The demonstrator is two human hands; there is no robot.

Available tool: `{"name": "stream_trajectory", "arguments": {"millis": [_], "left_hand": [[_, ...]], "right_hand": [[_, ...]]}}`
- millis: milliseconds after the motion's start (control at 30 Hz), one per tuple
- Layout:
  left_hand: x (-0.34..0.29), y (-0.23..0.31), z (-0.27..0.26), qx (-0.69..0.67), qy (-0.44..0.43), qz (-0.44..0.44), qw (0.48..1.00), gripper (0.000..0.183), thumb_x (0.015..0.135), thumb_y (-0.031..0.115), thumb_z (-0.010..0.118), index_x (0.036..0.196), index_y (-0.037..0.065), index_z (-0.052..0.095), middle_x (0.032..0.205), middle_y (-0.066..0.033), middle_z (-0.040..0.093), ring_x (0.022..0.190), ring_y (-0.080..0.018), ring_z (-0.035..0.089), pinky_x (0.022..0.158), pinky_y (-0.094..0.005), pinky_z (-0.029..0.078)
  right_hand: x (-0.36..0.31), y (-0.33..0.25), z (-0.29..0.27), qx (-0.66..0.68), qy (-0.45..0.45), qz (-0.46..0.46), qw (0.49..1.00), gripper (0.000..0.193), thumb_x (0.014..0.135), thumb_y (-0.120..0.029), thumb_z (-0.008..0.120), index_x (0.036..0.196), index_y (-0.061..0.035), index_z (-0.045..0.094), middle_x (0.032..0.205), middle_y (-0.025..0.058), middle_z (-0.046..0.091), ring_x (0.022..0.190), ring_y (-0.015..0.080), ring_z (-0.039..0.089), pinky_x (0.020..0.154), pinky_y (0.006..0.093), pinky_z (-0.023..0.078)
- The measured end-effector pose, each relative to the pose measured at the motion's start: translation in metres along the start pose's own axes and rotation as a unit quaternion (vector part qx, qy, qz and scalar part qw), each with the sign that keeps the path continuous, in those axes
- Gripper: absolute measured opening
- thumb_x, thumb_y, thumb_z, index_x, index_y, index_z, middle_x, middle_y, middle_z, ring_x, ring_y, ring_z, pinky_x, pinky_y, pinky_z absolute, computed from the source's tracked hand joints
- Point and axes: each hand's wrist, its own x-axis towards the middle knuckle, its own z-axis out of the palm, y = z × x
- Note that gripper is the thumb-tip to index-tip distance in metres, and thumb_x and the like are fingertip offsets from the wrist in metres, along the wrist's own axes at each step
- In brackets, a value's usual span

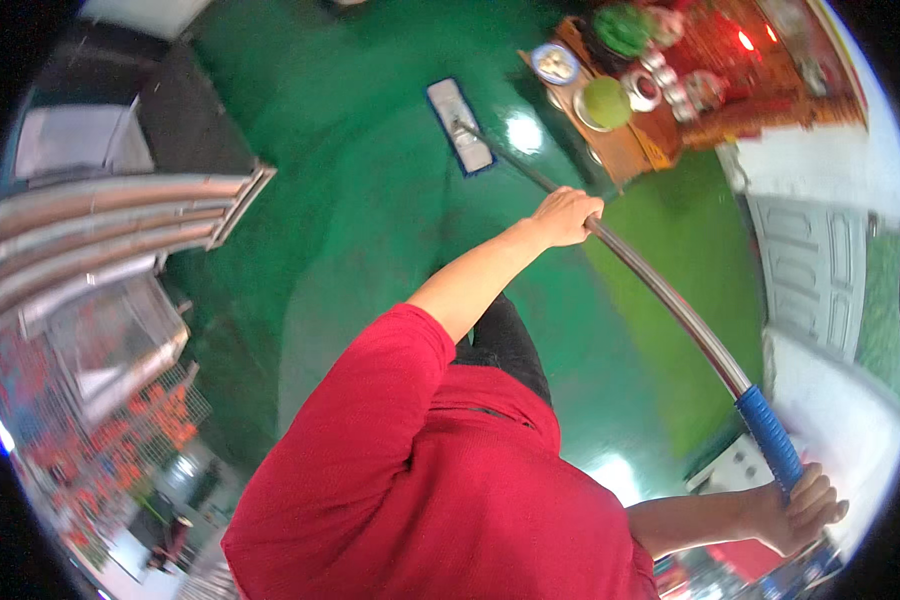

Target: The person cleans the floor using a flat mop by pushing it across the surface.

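Observation:
A flat mop (670, 290) with a metal pole and a blue grip runs across the view. My left hand (567, 216) is closed around the pole partway down. At the top end, my right hand (802, 510) grips the blue handle, its fingers wrapped round it. The rectangular mop head (461, 128), pale on top with a blue fringe, lies flat on the green floor (340, 150) ahead of me. A bright reflection shines on the floor just right of the mop head.
At the far right stands a low wooden altar-like stand (655, 130) holding bowls, cups and a plate (555, 64). A grey panelled door (805, 270) is on the right. Left are a folded metal shutter-like frame (120, 225) and a wire rack with orange items (150, 430).

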Motion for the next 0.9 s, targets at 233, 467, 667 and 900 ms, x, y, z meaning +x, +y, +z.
{"name": "stream_trajectory", "arguments": {"millis": [233,467,667,900], "left_hand": [[-0.171,-0.038,-0.066,0.011,0.181,-0.166,0.969,0.017,0.063,0.005,0.059,0.079,0.01,0.053,0.072,-0.0101,0.056,0.077,-0.0299,0.054,0.069,-0.0408,0.041],[-0.409,-0.106,-0.054,0.09,0.257,-0.417,0.867,0.022,0.064,0.005,0.057,0.085,0.008,0.055,0.083,-0.0158,0.058,0.085,-0.0343,0.055,0.073,-0.0425,0.043],[-0.497,-0.068,-0.012,0.068,0.296,-0.67,0.677,0.047,0.072,0.013,0.058,0.115,0.006,0.041,0.122,-0.0137,0.041,0.117,-0.0279,0.037,0.092,-0.0429,0.035],[-0.41,-0.019,0.031,0.088,0.282,-0.596,0.747,0.056,0.073,0.014,0.061,0.121,0.004,0.034,0.13,-0.0153,0.032,0.125,-0.0295,0.026,0.095,-0.0509,0.028]], "right_hand": [[0.007,0.082,0.045,0.114,-0.119,0.129,0.978,0.01,0.08,-0.003,0.047,0.088,0.0004,0.052,0.047,-0.0052,0.029,0.038,0.0044,0.026,0.039,0.0204,0.023],[-0.142,0.196,0.162,-0.035,-0.162,0.311,0.936,0.021,0.079,-0.018,0.05,0.092,-0.003,0.044,0.052,-0.0011,0.037,0.043,0.0089,0.036,0.038,0.0244,0.033],[-0.271,0.212,0.187,0.16,-0.279,0.521,0.791,0.014,0.081,-0.002,0.049,0.093,0.0008,0.055,0.057,0.0007,0.047,0.05,0.0107,0.045,0.049,0.0245,0.039],[-0.2,0.197,0.09,0.15,-0.239,0.501,0.818,0.025,0.08,-0.012,0.049,0.102,0.0013,0.05,0.055,0.0012,0.042,0.047,0.0102,0.038,0.05,0.0283,0.038]]}}
